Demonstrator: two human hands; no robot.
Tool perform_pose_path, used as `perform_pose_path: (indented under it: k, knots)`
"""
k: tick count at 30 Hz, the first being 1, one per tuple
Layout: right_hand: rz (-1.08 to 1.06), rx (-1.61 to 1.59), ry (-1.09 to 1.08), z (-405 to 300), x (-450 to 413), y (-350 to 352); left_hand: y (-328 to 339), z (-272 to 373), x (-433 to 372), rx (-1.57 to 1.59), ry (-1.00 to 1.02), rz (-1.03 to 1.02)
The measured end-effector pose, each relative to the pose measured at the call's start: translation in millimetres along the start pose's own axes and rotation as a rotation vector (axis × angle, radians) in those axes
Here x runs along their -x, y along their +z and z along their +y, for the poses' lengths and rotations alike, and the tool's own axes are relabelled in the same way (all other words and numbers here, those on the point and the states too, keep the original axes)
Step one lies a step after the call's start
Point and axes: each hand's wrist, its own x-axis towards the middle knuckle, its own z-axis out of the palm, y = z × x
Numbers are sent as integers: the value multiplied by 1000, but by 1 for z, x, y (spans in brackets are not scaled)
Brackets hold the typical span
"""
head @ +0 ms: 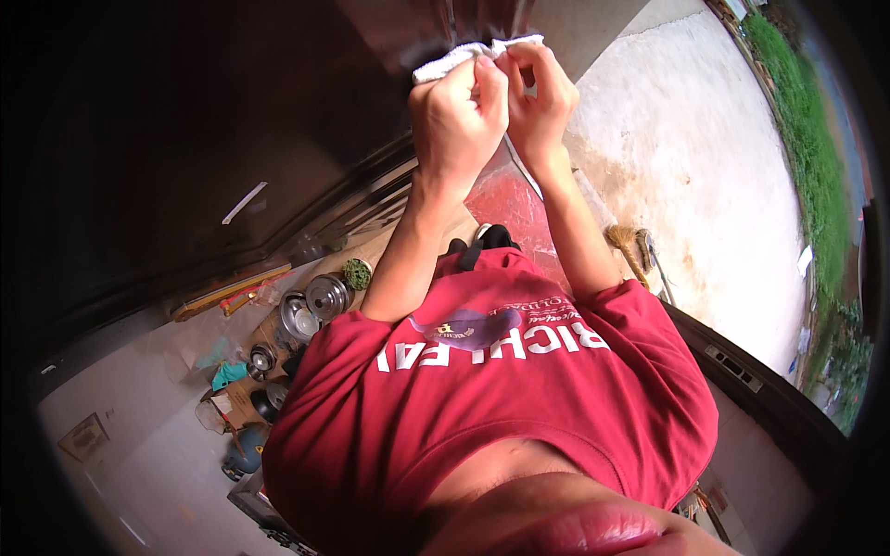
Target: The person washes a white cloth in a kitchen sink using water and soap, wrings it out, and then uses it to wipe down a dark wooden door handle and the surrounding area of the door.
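Both hands are raised in front of me, side by side, against a dark glossy panel (278,104) that looks like a door. My left hand (455,104) grips one part of a white cloth (448,62), its thumb lying along the bent fingers. Just to its right, my right hand (542,90) pinches the other part of the same cloth, or a second piece; the fold between the hands does not settle which. The cloth's upper edge meets the dark surface. Fingertips are partly hidden behind the cloth and knuckles.
Metal pots (327,295) stand on the left, with a blue gas cylinder (243,452) farther back. A red floor patch (511,208) lies below my arms. To the right, a straw broom (626,243) rests beside pale concrete (688,153), near a dark edge with a metal lock plate (733,368).
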Motion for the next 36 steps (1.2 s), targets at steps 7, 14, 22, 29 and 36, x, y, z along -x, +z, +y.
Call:
perform_pose_path:
  k: [7,14,22,29,36]
  knots:
    - [-201,56,218,42,68,-13,32,-59,60,106,-162,-92]
    - [-40,41,330,62,106,7,37,-73,70,8,-247,-239]
    - [183,4,127,50,-3,-23,55,-1,-4,240,-85,-193]
    - [52,-100,78,63,-39,-52,85,10,-11,226,-122,-122]
    - [-142,-62,250,149,57,-55,147,-74,74,68,-106,-45]
